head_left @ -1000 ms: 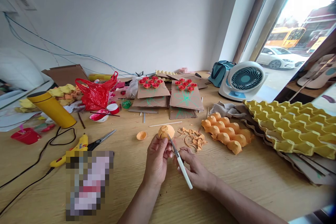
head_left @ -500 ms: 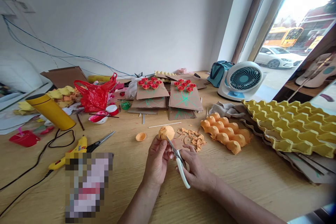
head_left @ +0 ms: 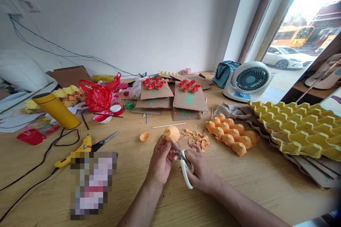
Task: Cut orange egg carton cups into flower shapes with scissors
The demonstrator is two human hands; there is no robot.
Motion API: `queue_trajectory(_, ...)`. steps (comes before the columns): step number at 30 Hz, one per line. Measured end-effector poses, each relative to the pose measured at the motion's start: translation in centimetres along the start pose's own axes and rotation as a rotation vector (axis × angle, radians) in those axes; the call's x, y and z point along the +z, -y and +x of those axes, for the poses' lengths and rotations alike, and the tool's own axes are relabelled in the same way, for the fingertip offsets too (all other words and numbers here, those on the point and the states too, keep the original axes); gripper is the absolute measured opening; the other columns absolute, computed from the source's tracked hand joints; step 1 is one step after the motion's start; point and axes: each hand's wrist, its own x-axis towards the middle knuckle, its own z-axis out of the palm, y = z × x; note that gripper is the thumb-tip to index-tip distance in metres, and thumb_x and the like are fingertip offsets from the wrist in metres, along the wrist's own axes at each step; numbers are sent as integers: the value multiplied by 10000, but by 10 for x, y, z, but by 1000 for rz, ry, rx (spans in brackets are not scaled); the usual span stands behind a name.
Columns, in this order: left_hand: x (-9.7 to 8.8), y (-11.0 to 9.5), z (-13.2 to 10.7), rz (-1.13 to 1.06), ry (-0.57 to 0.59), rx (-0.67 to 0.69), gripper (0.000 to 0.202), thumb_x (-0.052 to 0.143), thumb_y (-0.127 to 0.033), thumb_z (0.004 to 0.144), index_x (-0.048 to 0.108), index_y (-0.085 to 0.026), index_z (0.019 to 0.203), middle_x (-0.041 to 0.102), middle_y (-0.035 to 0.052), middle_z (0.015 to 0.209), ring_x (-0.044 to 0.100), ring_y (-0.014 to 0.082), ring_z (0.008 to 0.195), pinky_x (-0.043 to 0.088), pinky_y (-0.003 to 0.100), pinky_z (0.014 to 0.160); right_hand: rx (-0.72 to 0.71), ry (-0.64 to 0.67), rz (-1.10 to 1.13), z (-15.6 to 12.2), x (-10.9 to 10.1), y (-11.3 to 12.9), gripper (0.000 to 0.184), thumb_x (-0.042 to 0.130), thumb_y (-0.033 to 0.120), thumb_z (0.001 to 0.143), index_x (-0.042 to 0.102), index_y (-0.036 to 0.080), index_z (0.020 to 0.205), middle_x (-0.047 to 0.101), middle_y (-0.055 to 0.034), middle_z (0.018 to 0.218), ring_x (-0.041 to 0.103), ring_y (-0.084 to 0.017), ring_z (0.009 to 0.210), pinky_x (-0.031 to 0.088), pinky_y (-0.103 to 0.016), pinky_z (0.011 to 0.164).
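Note:
Between the thumb and fingers of my left hand (head_left: 160, 163) is an orange egg carton cup (head_left: 172, 133). My right hand (head_left: 199, 168) is closed around the white handles of a pair of scissors (head_left: 186, 173). The blades point up and left, touching the cup's lower edge. Just beyond my right hand lie curled orange carton scraps (head_left: 200, 140). A second cut cup (head_left: 145, 137) rests on the table to the left of my left hand.
An orange egg carton (head_left: 231, 133) and stacked yellow egg trays (head_left: 295, 127) lie at right. Cardboard pieces with red flowers (head_left: 190, 95) stand behind. On the left are a yellow glue gun (head_left: 77, 150), black scissors (head_left: 105, 142) and a yellow cylinder (head_left: 57, 111). A fan (head_left: 247, 81) stands by the window.
The whole view has shifted slightly, with things appearing a little further right. The cup has turned a little in my left hand, and the scissor blades remain at its edge.

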Motion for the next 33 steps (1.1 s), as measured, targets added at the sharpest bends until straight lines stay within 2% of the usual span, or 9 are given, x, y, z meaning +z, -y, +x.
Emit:
queue_trajectory(5,-2,1,1,-6,27,3,313,884,-338,687,679,-179,863,645,-10,691,519,69,575,396,148,457,-12,-15,-11,-1,2,-3,174,492,191,880,345,228,795,437,48,721,459,-147,666,319,-454,1027)
queue_trajectory(10,-4,2,3,23,-34,14,324,891,-338,675,657,-172,825,649,-18,688,510,61,560,409,149,463,18,19,89,0,3,-4,142,474,216,920,393,227,803,466,40,727,468,-152,673,339,-455,1024)
queue_trajectory(17,-4,4,5,52,-93,49,340,893,-349,665,663,-166,837,632,-29,683,516,58,571,414,145,467,49,40,236,4,1,-1,231,431,287,971,394,227,751,504,-9,759,494,-198,787,416,-395,883)
queue_trajectory(25,-3,2,4,64,-82,38,333,885,-350,676,659,-159,830,628,-24,694,508,58,573,422,143,464,72,64,311,3,1,2,262,426,345,983,420,220,753,514,-20,772,498,-207,835,411,-388,873)
queue_trajectory(33,-2,1,3,55,-105,34,346,890,-350,665,650,-157,823,621,-20,696,511,59,579,424,135,453,102,44,321,4,0,7,320,403,370,995,398,217,714,467,-2,708,446,-182,740,382,-349,770)
